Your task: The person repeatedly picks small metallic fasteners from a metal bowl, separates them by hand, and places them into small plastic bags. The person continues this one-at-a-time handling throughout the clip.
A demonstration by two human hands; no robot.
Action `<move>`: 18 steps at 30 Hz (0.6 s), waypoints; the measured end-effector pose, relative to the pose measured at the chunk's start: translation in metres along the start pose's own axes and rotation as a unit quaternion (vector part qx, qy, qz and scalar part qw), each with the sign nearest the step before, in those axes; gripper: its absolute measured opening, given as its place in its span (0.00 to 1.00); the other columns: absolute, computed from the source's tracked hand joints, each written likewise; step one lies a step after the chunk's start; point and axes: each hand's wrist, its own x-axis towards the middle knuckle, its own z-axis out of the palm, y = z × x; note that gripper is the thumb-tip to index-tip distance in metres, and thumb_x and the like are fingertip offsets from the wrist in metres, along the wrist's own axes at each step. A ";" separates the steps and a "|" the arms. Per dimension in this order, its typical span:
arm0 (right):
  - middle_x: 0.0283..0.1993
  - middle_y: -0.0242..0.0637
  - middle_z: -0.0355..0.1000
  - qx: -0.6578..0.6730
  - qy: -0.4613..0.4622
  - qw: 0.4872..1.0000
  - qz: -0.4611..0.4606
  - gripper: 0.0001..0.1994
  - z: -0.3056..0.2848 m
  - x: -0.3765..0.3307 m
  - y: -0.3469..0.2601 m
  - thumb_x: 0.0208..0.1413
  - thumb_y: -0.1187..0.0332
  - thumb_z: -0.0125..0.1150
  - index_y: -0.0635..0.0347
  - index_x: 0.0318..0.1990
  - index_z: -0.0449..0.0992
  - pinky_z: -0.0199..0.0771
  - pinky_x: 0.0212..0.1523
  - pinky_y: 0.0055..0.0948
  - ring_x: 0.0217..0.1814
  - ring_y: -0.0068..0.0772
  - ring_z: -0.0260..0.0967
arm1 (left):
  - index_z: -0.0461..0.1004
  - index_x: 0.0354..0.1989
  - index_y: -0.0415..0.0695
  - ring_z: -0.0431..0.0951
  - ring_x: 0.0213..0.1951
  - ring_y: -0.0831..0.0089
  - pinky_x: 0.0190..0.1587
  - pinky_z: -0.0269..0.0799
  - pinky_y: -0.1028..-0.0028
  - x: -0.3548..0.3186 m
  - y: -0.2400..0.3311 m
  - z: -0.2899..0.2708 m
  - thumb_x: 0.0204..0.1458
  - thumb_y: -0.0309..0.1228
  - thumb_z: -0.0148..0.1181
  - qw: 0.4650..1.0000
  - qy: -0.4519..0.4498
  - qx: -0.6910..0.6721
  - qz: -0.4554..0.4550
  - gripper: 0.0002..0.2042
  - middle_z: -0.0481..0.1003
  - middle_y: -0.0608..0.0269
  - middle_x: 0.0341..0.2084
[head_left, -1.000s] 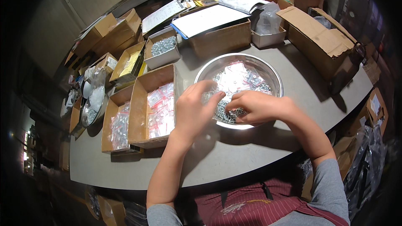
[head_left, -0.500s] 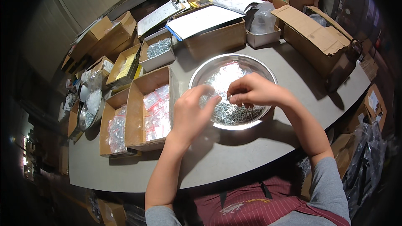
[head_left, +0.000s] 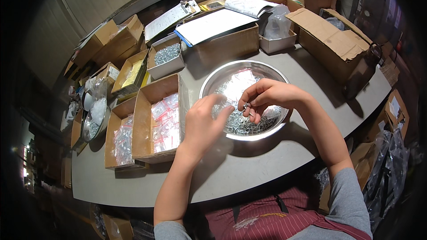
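A round steel bowl point(head_left: 278, 73) holds a heap of loose silvery screws point(head_left: 244, 126), with small clear plastic bags point(head_left: 242, 82) glaring at its far side. Above the heap, my right hand point(head_left: 267, 100) has its fingers curled and pinched round a few small metal screws point(head_left: 246, 106). My left hand point(head_left: 204, 118) hovers at the bowl's left rim, thumb pointing toward the right hand. Its fingertips are blurred against the bright contents, so whether anything lies between them is unclear.
Left of the bowl, two cardboard boxes point(head_left: 156, 156) contain red-edged zip bags point(head_left: 164, 120). Behind stand a white box of screws point(head_left: 167, 55), a box topped by a clipboard point(head_left: 215, 26) and a white box with a plastic bag point(head_left: 278, 22). A dark bottle point(head_left: 362, 75) and large carton point(head_left: 331, 35) stand right.
My right hand's fingers have turned and spread slightly, bringing screws into sight. The left hand has stayed nearly in place. The whole view has shifted slightly.
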 end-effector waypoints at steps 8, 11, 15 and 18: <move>0.39 0.42 0.80 -0.060 0.009 0.998 -0.009 0.15 0.003 -0.001 0.000 0.55 0.75 0.61 0.72 0.49 0.80 0.79 0.44 0.28 0.37 0.31 0.80 | 0.82 0.44 0.39 0.83 0.41 0.59 0.44 0.77 0.65 0.000 -0.001 0.000 0.52 0.34 0.71 1.000 -0.002 0.003 -0.002 0.14 0.83 0.51 0.37; 0.37 0.40 0.81 -0.066 0.013 0.998 -0.008 0.14 0.004 -0.001 -0.002 0.55 0.74 0.63 0.70 0.47 0.81 0.77 0.42 0.27 0.35 0.29 0.79 | 0.82 0.44 0.39 0.83 0.41 0.59 0.45 0.77 0.65 0.000 -0.001 0.000 0.52 0.34 0.71 1.000 -0.009 0.009 -0.003 0.15 0.83 0.51 0.38; 0.36 0.39 0.80 -0.078 0.037 0.996 -0.026 0.12 0.002 0.001 -0.001 0.55 0.73 0.64 0.70 0.45 0.82 0.76 0.44 0.26 0.37 0.27 0.79 | 0.81 0.42 0.38 0.82 0.44 0.52 0.48 0.76 0.59 -0.002 -0.003 0.002 0.52 0.35 0.70 1.000 -0.024 0.003 0.004 0.15 0.82 0.46 0.39; 0.38 0.39 0.81 -0.085 0.060 0.991 -0.089 0.12 -0.006 0.005 0.008 0.55 0.73 0.66 0.70 0.45 0.83 0.75 0.47 0.26 0.41 0.26 0.78 | 0.80 0.42 0.37 0.82 0.45 0.48 0.49 0.76 0.57 -0.002 -0.004 0.005 0.53 0.36 0.70 0.999 -0.035 0.006 0.020 0.15 0.82 0.44 0.39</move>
